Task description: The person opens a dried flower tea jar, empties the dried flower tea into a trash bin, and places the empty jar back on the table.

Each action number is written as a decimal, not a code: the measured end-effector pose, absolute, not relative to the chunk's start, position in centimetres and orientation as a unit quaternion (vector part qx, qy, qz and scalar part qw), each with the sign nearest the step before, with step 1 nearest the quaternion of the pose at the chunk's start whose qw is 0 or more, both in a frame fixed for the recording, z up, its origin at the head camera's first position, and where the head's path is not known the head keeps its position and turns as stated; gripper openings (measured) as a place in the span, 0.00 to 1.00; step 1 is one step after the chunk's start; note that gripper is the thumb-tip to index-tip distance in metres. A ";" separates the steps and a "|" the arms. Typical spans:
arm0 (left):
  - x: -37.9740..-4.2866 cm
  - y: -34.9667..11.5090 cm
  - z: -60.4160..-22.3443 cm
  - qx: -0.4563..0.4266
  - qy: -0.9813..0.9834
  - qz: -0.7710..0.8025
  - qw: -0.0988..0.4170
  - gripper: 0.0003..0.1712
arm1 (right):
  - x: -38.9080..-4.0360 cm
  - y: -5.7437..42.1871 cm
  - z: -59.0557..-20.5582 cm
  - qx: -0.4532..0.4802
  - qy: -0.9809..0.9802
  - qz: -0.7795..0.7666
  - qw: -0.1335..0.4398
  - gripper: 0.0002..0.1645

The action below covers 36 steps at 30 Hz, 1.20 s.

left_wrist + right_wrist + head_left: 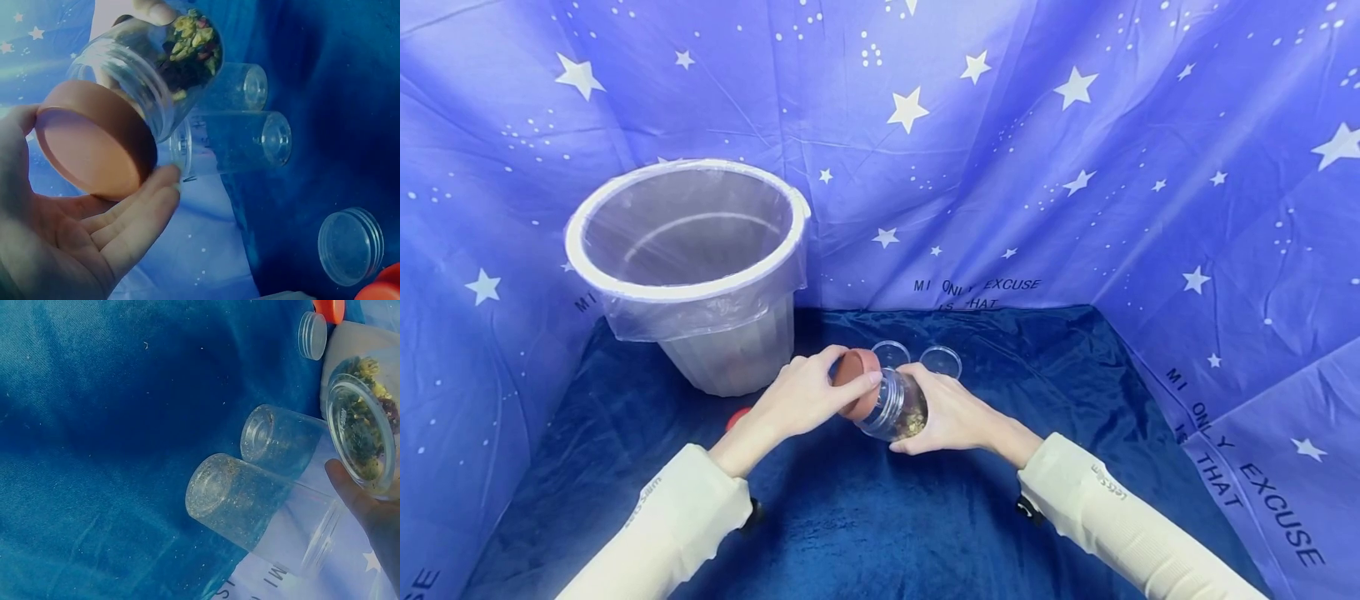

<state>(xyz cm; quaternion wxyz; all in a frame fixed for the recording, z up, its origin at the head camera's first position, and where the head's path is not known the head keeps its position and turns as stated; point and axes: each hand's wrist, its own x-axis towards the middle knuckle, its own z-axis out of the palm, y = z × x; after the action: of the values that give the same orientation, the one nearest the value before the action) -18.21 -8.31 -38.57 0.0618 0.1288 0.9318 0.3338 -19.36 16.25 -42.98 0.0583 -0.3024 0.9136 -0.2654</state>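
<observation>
My left hand (808,387) pinches a terracotta-brown lid (94,140) by its edges, thumb on one side and fingers on the other. My right hand (951,412) grips a clear jar (150,69) round its body. The jar is tilted, its mouth towards the lid and its threaded neck showing. Dried flower pieces (194,47), yellow, green and dark red, lie in the bottom of the jar. The lid is right at the jar's mouth and overlaps it in the left wrist view.
Two clear jars (891,353) (262,506) stand behind my hands. A clear screw lid (350,247) and a red object (384,286) lie on the blue cloth (850,525). A large lined bin (730,350) stands at the left, with starry curtains around.
</observation>
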 end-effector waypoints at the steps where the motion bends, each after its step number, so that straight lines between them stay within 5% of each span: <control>1: -18.2 -8.4 -38.5 0.127 0.932 0.334 0.061 0.43 | -19.3 16.2 -42.9 -0.301 0.913 -0.267 0.060 0.53; 22: -18.8 -9.3 -36.9 0.115 0.938 0.320 0.066 0.51 | -19.5 16.6 -43.1 -0.301 0.912 -0.272 0.061 0.53; 36: -18.7 -9.8 -36.9 0.159 0.943 0.293 0.024 0.48 | -19.5 16.8 -43.1 -0.306 0.911 -0.270 0.052 0.54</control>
<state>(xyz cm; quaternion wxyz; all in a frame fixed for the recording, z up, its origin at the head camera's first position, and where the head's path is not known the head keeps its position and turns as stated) -18.74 -9.76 -36.93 0.0244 0.1588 0.9427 0.2925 -19.48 16.80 -43.13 0.0520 -0.3062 0.9113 -0.2703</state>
